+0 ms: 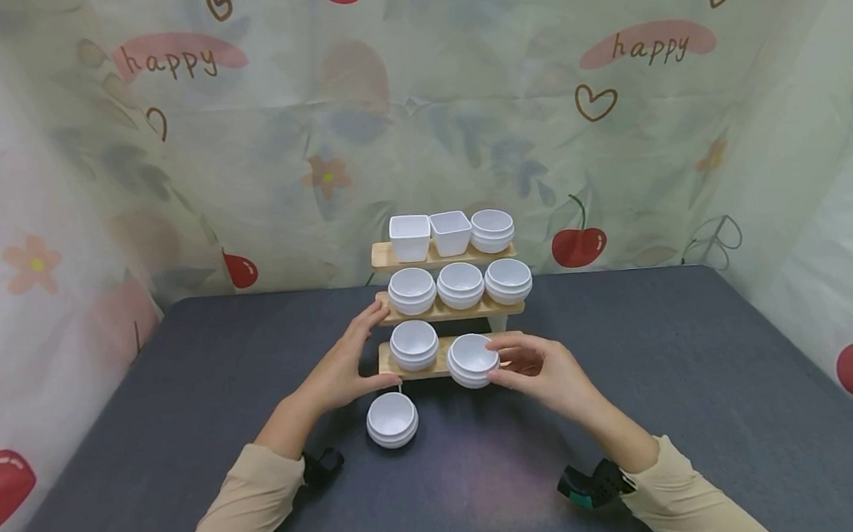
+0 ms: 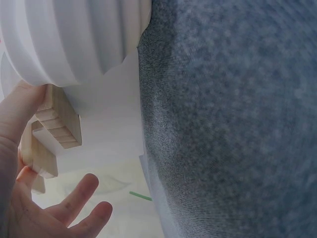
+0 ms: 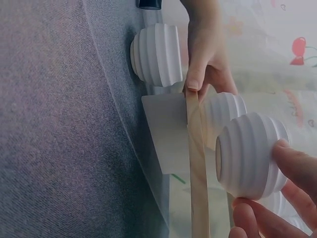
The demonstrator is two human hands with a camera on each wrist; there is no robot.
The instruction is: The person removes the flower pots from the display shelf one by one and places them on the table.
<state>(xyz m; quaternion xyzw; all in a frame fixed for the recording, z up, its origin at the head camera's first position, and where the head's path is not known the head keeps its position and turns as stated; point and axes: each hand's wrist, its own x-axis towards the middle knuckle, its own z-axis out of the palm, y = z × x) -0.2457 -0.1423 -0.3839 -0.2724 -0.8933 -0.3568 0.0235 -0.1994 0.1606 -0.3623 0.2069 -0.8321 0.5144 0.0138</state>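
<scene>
In the head view my right hand (image 1: 543,368) pinches a white ribbed round bowl (image 1: 471,360) by its right side, over the front edge of the bottom board. The right wrist view shows this bowl (image 3: 252,154) tilted and apart from the board (image 3: 197,173), with thumb and fingertips on its wall. My left hand (image 1: 337,369) spans the left side of a three-tier wooden stand (image 1: 435,374), fingers spread. Its thumb touches the bottom board's end and a fingertip reaches the middle board. Another white bowl (image 1: 392,421) stands on the table in front.
One round bowl (image 1: 413,345) sits on the bottom board at left. The middle board bears three round bowls (image 1: 461,286). On top are two square bowls (image 1: 410,238) and a round one (image 1: 492,230). A dark cloth covers the table (image 1: 629,350); printed curtain (image 1: 416,133) surrounds it.
</scene>
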